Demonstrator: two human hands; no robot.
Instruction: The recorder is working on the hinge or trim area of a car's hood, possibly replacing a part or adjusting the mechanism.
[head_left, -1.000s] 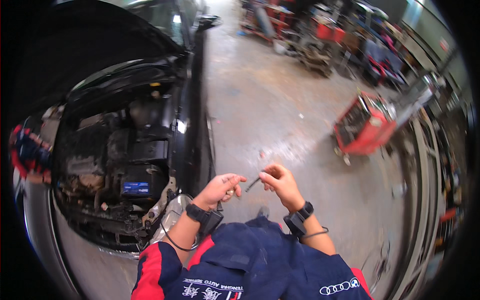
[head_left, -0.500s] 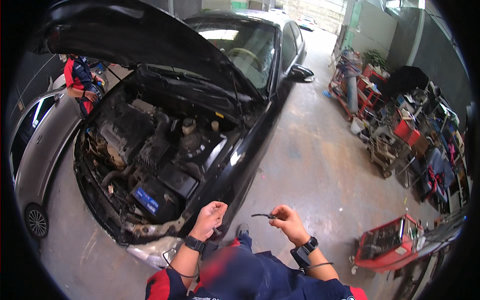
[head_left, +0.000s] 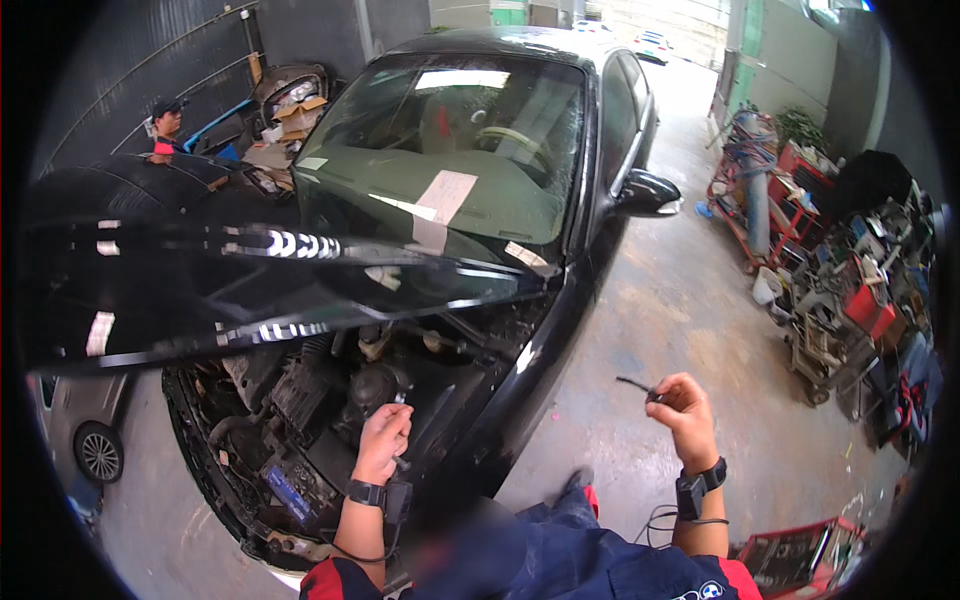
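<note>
My left hand [head_left: 383, 440] is closed over the near edge of the engine bay [head_left: 300, 400]. A slim thing runs through its fist, with a small shiny tip [head_left: 400, 398] above the fingers and a dark end below; its kind I cannot make out. Out to the right, over the floor, my right hand [head_left: 682, 415] pinches a short, thin black piece [head_left: 637, 386], like a bit of cable with a thicker end. Across the bay slants the black car's hood [head_left: 190, 290], partly lowered and blurred, hiding the bay's far part.
Past the hood are the windshield [head_left: 450, 150] and a side mirror [head_left: 648, 194]. A person [head_left: 165, 125] stands behind the hood at far left. Carts and piled parts [head_left: 850, 280] line the right side. A red tool cart [head_left: 800, 555] is at lower right, a grey car [head_left: 95, 430] at left.
The hood has swung down from its raised position, baring the windshield. My hands have moved further apart, the right one outward and up, each keeping its thing. The view has shifted.
</note>
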